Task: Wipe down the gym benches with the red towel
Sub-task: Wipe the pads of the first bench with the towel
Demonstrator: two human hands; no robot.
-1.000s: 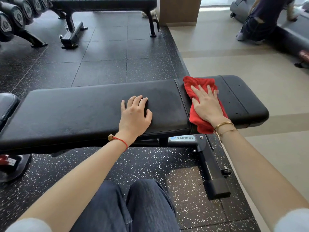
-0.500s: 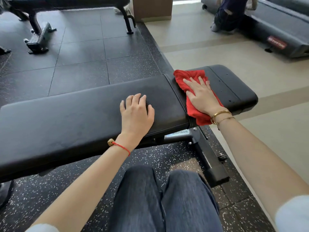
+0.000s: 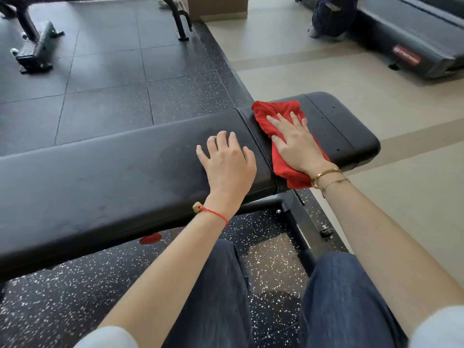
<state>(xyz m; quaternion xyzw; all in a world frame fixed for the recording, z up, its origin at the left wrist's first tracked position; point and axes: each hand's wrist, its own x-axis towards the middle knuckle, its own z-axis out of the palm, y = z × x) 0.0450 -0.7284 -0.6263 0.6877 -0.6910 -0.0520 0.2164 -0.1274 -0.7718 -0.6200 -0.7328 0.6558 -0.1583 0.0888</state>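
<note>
A black padded gym bench point(image 3: 105, 172) runs across the view from the left edge to the right of centre. The red towel point(image 3: 278, 116) lies on its short seat pad point(image 3: 346, 129), just right of the gap between the two pads. My right hand point(image 3: 293, 144) presses flat on the towel with straight fingers, and towel shows beyond the fingertips and below the wrist. My left hand point(image 3: 226, 164) rests palm down on the long pad, close to the gap, holding nothing.
The bench's black steel foot point(image 3: 301, 234) stands on speckled rubber flooring in front of my knees. A second bench's frame point(image 3: 35, 51) is at the far left. A treadmill point(image 3: 411, 43) and a crouching person point(image 3: 331, 18) are on the beige floor, far right.
The camera has swung further right and closer over the bench. My left hand has slid toward the gap between the pads. The right hand stays flat on the towel on the seat pad.
</note>
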